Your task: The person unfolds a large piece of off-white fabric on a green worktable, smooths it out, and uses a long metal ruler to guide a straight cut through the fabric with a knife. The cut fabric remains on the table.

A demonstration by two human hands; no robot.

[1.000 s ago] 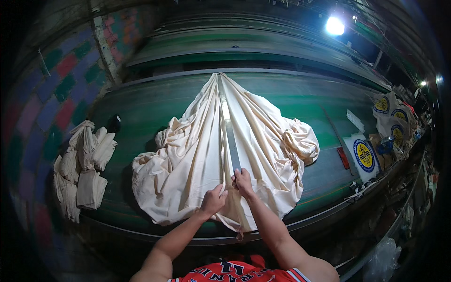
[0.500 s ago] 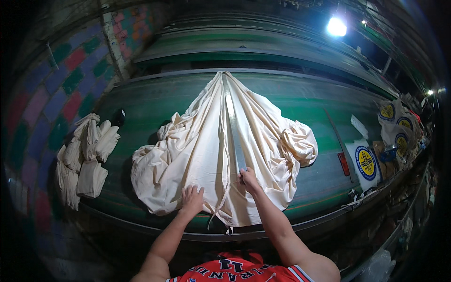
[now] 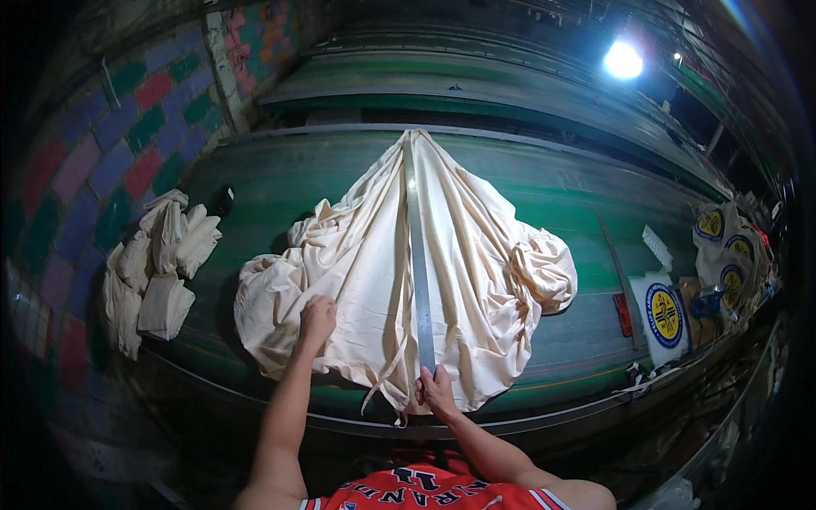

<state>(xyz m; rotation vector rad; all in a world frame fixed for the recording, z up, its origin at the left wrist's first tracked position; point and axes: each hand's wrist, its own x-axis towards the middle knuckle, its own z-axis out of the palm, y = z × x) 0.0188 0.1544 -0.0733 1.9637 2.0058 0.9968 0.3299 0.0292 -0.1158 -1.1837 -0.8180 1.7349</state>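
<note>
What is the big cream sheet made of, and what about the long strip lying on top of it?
The cream sheet looks like soft, matte woven cloth, maybe cotton: it bunches and folds under the left hand. The long strip looks like metal, likely steel: it is straight, stiff, grey and a little shiny. The right hand rests at its near end.

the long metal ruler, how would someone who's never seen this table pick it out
Start at the green table and find the big cream cloth spread in its middle. A long metal ruler lies straight down the cloth's centre, its near end under the right hand. It is the only thin, grey, rigid strip there; everything around it is soft, creased fabric.
</note>
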